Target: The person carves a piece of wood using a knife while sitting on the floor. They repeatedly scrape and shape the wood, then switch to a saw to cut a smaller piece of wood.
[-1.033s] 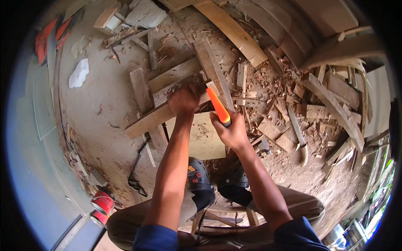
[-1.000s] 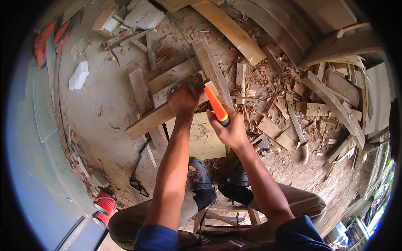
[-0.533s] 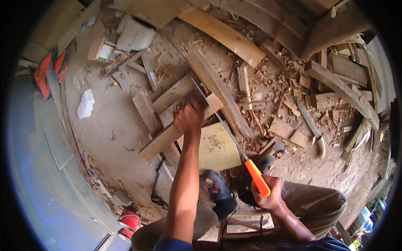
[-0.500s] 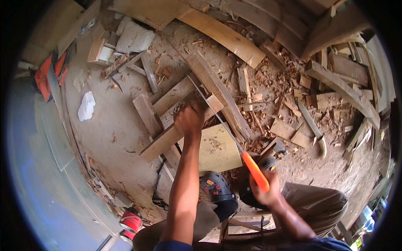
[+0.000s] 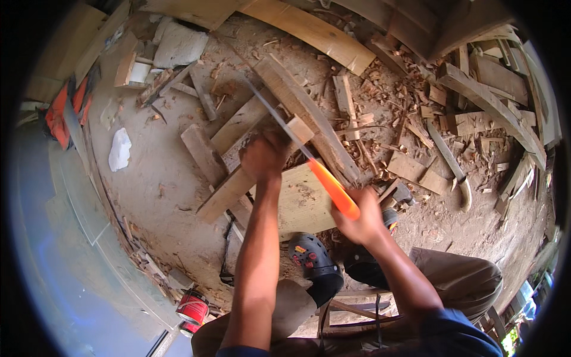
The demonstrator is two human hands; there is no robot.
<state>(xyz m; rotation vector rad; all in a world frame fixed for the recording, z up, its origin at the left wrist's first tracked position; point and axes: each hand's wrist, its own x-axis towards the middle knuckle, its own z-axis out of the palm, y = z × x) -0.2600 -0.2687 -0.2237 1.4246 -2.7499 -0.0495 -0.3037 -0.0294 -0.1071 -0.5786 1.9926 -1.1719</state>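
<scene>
My right hand (image 5: 360, 218) is closed round the orange handle of a handsaw (image 5: 332, 189). Its thin blade points up and to the left, crossing a wooden plank (image 5: 225, 195) close to the plank's right end. My left hand (image 5: 263, 156) presses down on that plank just left of the blade, with its fingers wrapped over the wood and partly hidden. The plank lies slantwise across other timber pieces. Below it is a pale yellowish board (image 5: 303, 205), and a thick beam (image 5: 309, 113) lies beyond the blade.
Wood chips and offcuts litter the ground at the right, near a long-bladed knife (image 5: 450, 156) and a hammer (image 5: 403, 193). My dark clogs (image 5: 310, 256) are close to the pale board. Red cans (image 5: 191, 308) stand lower left, beside a grey-blue sheet (image 5: 65, 238).
My right hand has pushed the saw forward and to the left, so its blade reaches further past the plank. My left hand stays on the plank. The whole view has shifted slightly.
</scene>
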